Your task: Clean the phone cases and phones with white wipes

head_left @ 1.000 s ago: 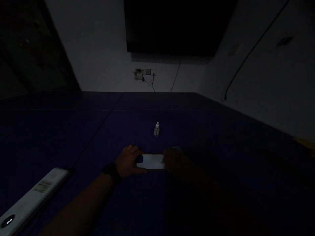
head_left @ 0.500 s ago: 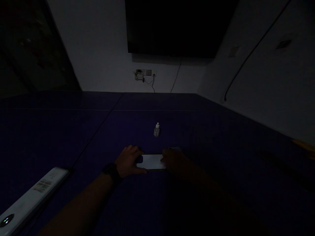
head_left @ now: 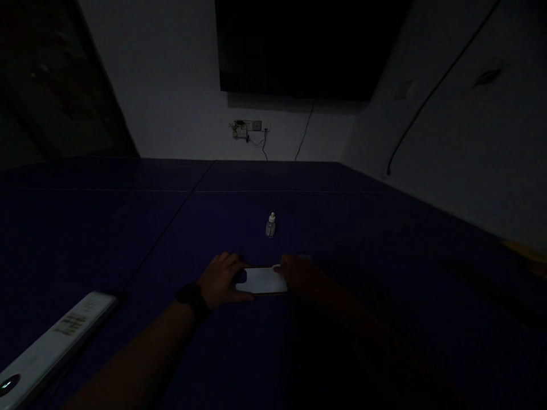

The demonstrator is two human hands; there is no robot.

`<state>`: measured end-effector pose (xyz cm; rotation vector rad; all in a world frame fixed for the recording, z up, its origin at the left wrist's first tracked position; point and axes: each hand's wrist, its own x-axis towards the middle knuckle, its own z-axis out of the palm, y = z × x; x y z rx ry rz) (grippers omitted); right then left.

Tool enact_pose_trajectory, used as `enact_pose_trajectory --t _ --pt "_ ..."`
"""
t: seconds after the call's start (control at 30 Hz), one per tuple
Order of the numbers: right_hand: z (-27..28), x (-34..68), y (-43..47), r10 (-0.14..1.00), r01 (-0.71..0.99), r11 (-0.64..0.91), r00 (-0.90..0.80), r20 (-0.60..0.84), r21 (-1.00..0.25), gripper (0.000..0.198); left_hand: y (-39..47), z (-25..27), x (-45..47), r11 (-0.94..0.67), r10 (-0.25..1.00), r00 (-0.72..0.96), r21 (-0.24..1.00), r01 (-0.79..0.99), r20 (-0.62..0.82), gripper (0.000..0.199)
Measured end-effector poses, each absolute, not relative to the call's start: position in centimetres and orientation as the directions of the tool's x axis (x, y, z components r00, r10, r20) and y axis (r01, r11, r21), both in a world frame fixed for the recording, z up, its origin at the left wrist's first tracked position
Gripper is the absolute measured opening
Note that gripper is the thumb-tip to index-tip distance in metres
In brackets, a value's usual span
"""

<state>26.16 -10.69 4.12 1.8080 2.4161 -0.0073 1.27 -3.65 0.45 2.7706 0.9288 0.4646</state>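
Note:
A white phone case (head_left: 260,281) with a dark camera cutout at its left end lies flat on the dark purple surface. My left hand (head_left: 220,280), a black watch on its wrist, grips the case's left end between thumb and fingers. Over the right end is my right hand (head_left: 299,275), fingers closed and pressed to the white face near its far edge. A small pale bit shows at those fingertips, too dim to name. Beyond the case stands a small clear dropper bottle (head_left: 270,226) with a white top, upright and touched by neither hand.
A long white device (head_left: 55,341) with markings and a round dark spot lies at the lower left. Sockets with cables (head_left: 248,128) and a large dark screen (head_left: 294,48) are on the far wall. Something yellow (head_left: 525,256) lies at the right edge. The room is very dark.
My right fingers have shifted across the white face toward its far edge. My left hand keeps its hold on the case. The view has moved slightly.

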Motion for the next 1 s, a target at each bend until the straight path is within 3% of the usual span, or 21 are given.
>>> enact_pose_trajectory --t 0.1,0.23,0.47,0.67,0.87,1.0 --pt "4.6 26.3 -10.9 0.932 0.93 0.355 -0.344 -0.114 0.098 0.03 -3.6 0.4 1.3 -0.787 0.612 0.755 0.265 0.556 0.234 0.074" --pt "4.8 26.7 -11.1 0.871 0.88 0.475 -0.468 -0.15 0.017 0.022 -3.6 0.4 1.2 -0.786 0.614 0.754 0.264 0.559 0.233 0.074" --pt "3.6 26.7 -10.0 0.96 0.964 0.264 -0.265 -0.096 -0.014 0.025 -3.6 0.3 1.2 -0.791 0.609 0.754 0.257 0.555 0.246 0.074" --pt "3.1 26.9 -10.0 0.882 0.891 0.453 -0.451 -0.139 -0.018 0.025 -3.7 0.6 1.3 -0.791 0.609 0.761 0.247 0.56 0.224 0.074" --pt "3.5 26.5 -10.1 0.921 0.917 0.388 -0.383 -0.066 0.094 0.026 -3.7 0.5 1.1 -0.8 0.598 0.763 0.251 0.546 0.246 0.074" --pt "4.3 26.7 -10.6 0.895 0.899 0.436 -0.428 -0.13 0.041 0.025 -3.8 0.5 1.2 -0.798 0.6 0.761 0.255 0.546 0.245 0.074"
